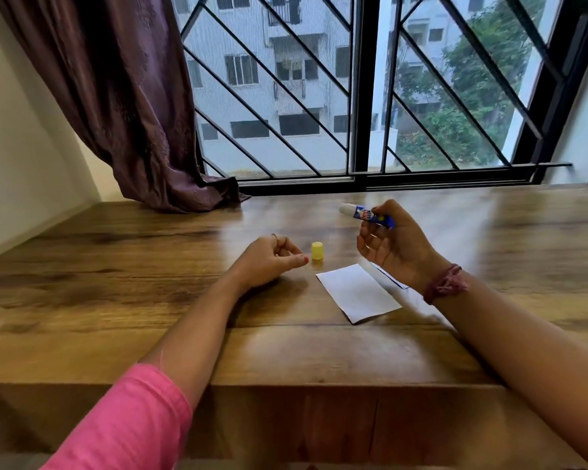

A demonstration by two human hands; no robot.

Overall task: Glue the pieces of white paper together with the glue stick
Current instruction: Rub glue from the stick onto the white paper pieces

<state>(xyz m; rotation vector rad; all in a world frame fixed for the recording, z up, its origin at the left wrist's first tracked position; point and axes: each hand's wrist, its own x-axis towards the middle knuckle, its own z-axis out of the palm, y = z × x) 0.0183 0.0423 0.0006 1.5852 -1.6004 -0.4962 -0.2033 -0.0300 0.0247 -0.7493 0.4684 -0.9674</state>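
Observation:
A white paper piece (357, 293) lies flat on the wooden table (150, 273). A second paper piece (392, 279) shows only as an edge under my right wrist. My right hand (392, 247) is raised above the table and holds the blue glue stick (370, 214), uncapped, with its white tip pointing left. The yellow cap (317, 251) stands upright on the table just left of the paper. My left hand (272, 257) rests on the table beside the cap, fingers curled with nothing in them.
A dark curtain (133, 106) hangs at the back left and drapes onto the table's far edge. A barred window (370, 89) runs along the back. The table's front edge (319, 385) is close to me.

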